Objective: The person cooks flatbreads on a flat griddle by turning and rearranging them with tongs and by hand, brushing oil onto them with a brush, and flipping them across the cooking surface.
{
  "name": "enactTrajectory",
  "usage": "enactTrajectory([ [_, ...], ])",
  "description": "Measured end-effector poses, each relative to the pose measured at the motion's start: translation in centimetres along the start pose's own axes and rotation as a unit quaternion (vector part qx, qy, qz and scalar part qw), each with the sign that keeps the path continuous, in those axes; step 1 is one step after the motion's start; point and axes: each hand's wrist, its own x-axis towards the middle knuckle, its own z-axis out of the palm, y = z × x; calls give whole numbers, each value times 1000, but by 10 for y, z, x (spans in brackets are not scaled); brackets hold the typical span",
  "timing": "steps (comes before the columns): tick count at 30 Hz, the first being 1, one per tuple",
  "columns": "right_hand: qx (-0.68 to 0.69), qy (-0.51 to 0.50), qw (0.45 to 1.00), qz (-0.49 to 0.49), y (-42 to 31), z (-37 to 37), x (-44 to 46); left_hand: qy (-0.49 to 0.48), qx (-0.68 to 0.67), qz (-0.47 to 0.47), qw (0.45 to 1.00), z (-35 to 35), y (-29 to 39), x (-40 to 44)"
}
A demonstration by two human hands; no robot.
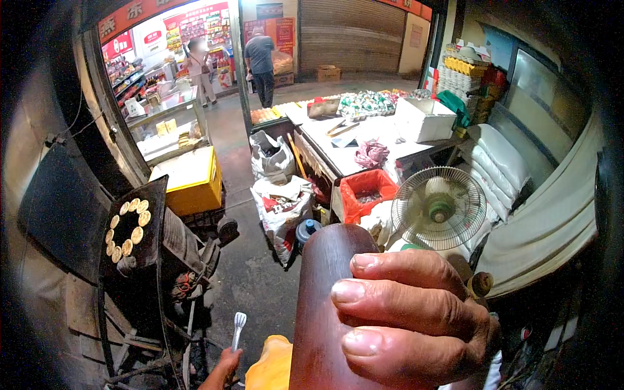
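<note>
Tongs (239,328) stick up from our left hand (224,367), which we see only in part at the bottom edge; its grip is closed about them, their pale slotted end pointing away from us over the dark floor (260,286). To the right of that hand, yellow cloth (268,364) shows beside a brown cylinder (325,299) that rises large before us. Our right hand (448,318) clasps this cylinder, with three fingers (403,300) curled round from its right side; we cannot see the thumb. Both hands are well apart from the griddle (154,195) on the left, where pale round cakes (137,234) lie in a ring on its black top. Behind the cylinder a blue jug (307,230) stands partly hidden, near stuffed white bags (276,188). Beyond our right hand we have a fan (439,208), its round cage facing us, and left of it a red bin (357,214). On the table (344,161) we see a white box (422,120) and a pink bundle (372,154). White sacks (500,166) lie stacked at the right, and a yellow box (198,185) stands beyond the griddle.
</note>
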Motion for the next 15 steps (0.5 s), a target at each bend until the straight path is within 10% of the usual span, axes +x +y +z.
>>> enactTrajectory([
  [15,18,-36,998,42,0,-9,-10,-51,-77,-21,995,2,-9,10],
])
